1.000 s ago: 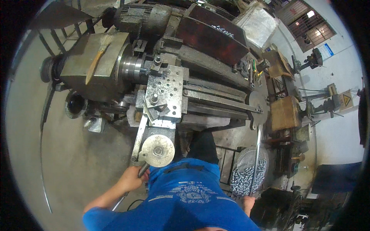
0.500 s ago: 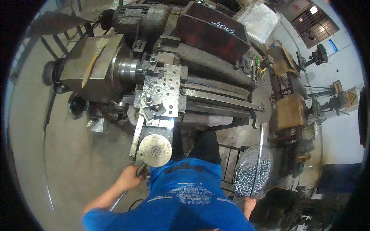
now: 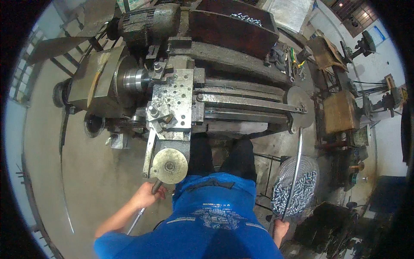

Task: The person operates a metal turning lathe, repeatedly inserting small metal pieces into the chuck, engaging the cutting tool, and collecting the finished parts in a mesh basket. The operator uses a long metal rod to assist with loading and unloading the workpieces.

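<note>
My left hand is wrapped round the dark grip of a lever handle, just below a round brass-coloured disc at the front of a lathe. In my right hand is the lower end of a long metal lever, which rises to a grey disc at the lathe's right end. A drilled slide plate with two clamped tool holders lies between the discs and the shiny spindle chuck. Whether the chuck holds a part is too small to tell.
A mesh basket of small metal cylinders sits under the right lever. Behind the lathe are a dark red bin with similar parts and a motor. A brush lies on the headstock; wrenches lie at the back right.
The whole view has shifted and turned slightly, so the slide plate appears farther left and the basket farther right. Both hands keep their hold on the levers.
</note>
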`<action>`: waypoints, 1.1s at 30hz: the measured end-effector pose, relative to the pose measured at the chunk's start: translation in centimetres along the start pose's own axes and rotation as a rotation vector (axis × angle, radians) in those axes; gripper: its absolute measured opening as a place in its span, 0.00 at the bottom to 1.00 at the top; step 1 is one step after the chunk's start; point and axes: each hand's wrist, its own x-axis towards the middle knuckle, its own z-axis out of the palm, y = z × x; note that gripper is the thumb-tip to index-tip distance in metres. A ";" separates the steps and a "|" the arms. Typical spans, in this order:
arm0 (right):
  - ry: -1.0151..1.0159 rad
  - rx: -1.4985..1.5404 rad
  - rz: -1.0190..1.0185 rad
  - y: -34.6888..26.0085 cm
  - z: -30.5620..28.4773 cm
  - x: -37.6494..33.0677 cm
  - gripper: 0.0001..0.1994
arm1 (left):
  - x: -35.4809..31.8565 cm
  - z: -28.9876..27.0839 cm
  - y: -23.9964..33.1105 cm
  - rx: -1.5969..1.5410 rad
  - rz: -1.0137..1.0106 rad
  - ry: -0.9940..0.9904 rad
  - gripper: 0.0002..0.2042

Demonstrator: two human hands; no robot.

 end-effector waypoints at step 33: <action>0.543 -0.651 -0.730 -32.3 -4.8 43.0 0.18 | -0.4 -2.3 -0.4 0.151 -0.186 -0.159 0.13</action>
